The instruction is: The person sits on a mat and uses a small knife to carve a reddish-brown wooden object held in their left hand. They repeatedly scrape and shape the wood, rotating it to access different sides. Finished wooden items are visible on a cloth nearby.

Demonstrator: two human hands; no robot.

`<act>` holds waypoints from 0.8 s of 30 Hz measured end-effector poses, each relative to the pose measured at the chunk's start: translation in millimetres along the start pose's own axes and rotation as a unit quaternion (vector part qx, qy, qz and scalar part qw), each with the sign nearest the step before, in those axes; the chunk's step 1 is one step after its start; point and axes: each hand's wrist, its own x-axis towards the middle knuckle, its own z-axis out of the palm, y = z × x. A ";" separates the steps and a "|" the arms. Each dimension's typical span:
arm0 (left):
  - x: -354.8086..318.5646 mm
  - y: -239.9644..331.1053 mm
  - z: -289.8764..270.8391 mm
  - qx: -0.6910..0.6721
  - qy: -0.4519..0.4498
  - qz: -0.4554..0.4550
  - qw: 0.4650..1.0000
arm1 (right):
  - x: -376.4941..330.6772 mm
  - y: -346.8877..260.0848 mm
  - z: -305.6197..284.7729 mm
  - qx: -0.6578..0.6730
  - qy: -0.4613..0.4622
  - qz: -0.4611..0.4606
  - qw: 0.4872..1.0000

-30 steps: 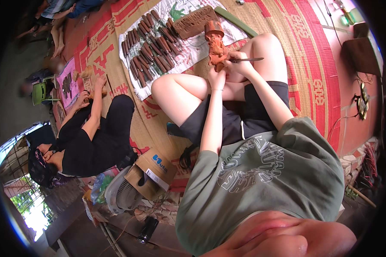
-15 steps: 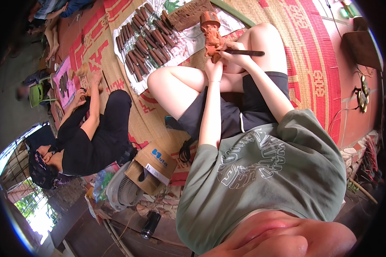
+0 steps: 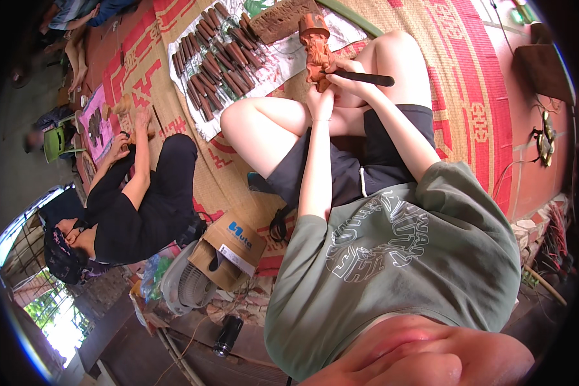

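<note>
A reddish-brown carved wooden figure stands between my bent knees, its round base pointing away from me. My left hand is closed around the figure's near end. In my right hand is a carving tool with a dark handle, the handle pointing right and its tip against the wood near my left fingers. The tip itself is hidden by my fingers. Left of the figure, several dark-handled carving tools lie in rows on a white cloth.
A rough wooden block lies beyond the cloth on the red-and-tan mat. To the left sits a co-worker in black, also handling a wooden piece. A cardboard box and a grey fan stand near my left side.
The tool's handle has tilted slightly, its free end shifting a little toward me and to the left. Both hands keep their hold on the tool and the figure.
</note>
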 end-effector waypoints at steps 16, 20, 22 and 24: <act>7.0 -9.4 -1.0 -0.008 -0.012 -0.037 0.999 | 11.3 -1.3 2.7 0.092 0.005 0.112 0.989; 5.3 -9.9 -3.3 0.012 -0.001 -0.030 0.999 | 13.0 1.0 5.9 0.117 -0.012 0.127 0.985; 6.1 -12.9 -2.8 0.023 0.005 -0.035 0.999 | 16.6 2.5 7.6 0.097 0.000 0.126 0.987; 8.5 -16.7 -4.0 0.014 0.004 -0.022 1.000 | 21.9 8.2 12.3 0.061 0.017 0.128 0.990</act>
